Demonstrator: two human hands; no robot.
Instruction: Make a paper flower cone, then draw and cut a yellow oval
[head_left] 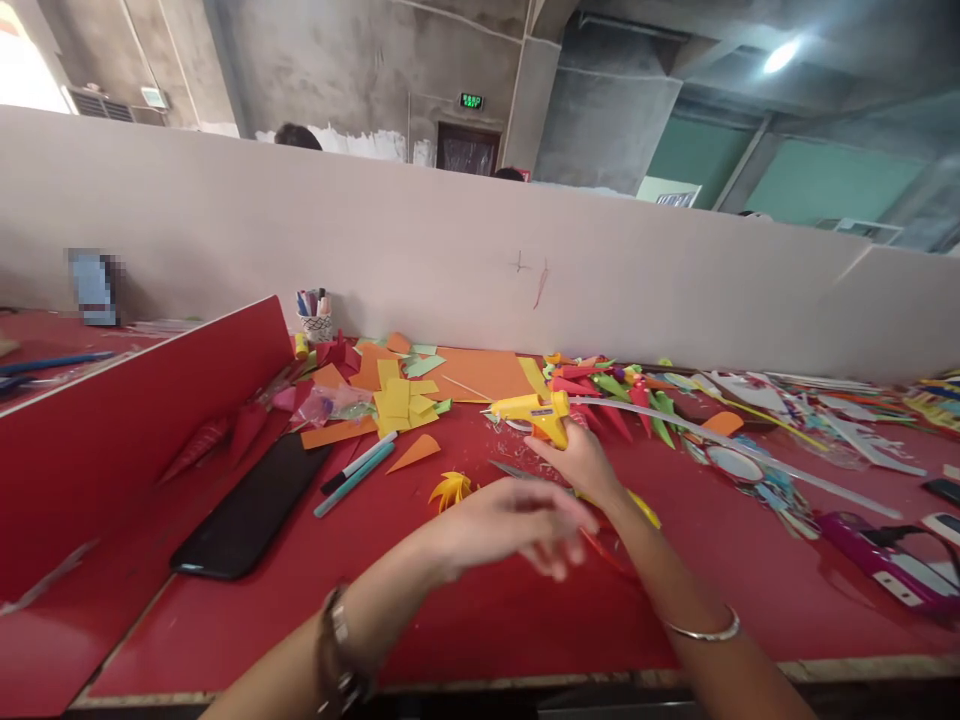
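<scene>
My right hand (pixel 577 462) is wrapped round the handle of a yellow hot glue gun (pixel 529 407), whose nozzle points left. A long translucent glue stick (pixel 720 440) sticks out of the back of the gun and slants down to the right. In front of it my left hand (pixel 517 522) hovers over the table, fingers apart and a little blurred, holding nothing that I can see. Just beyond the left hand lies a yellow folded-paper piece (pixel 450 491) with curled points. Grey scissor blades (pixel 514 470) show between the hands; the rest is partly hidden by them.
On the red table (pixel 255 640) lie a black phone (pixel 251 510), two capped pens (pixel 358 470), an orange paper cone (pixel 415 454) and yellow paper slips (pixel 401 400). Coloured paper pieces line the back. A purple power strip (pixel 881 560) is at right, a red divider (pixel 142 440) at left.
</scene>
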